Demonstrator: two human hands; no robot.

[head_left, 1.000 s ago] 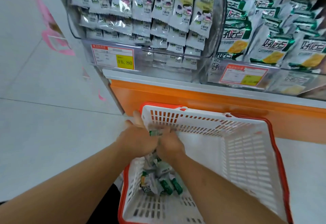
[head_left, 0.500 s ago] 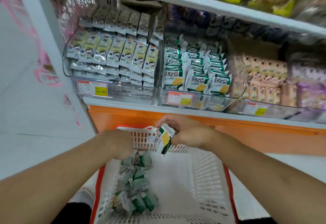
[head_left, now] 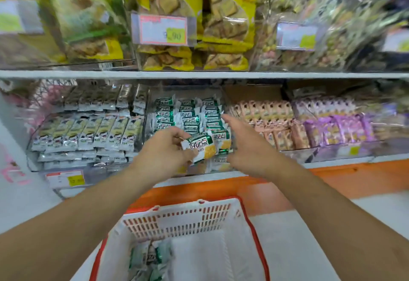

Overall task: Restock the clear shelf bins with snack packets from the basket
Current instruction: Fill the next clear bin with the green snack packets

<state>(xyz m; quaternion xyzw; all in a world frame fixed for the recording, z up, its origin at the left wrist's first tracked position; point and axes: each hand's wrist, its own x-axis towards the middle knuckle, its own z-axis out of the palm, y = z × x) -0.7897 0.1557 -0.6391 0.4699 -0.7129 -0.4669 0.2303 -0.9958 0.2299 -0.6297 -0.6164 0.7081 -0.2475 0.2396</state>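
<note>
Shelf unit [head_left: 199, 74], white boards over an orange base, fills the view. Top level holds big yellow snack bags [head_left: 194, 19] behind a price tag reading 9.90. Lower level carries a row of clear bins: silver-and-cream packets [head_left: 88, 134] at left, green-and-white packets in the middle clear bin [head_left: 188, 112], pink packets [head_left: 265, 121] next, purple packets [head_left: 336, 125] at right. White basket with a red rim [head_left: 190, 218] sits on the floor below the shelf, between the 2 forearms; a few green-and-white packets [head_left: 150, 260] lie in its left part. Left hand [head_left: 163, 154] pinches 1 green-and-white packet with a yellow picture [head_left: 200, 149], thumb and fingers curled on its left end, held at the front of the middle bin. Right hand [head_left: 245, 145] is released, fingers extended toward the stacked packets, just beside the held one; contact cannot be told.
</note>
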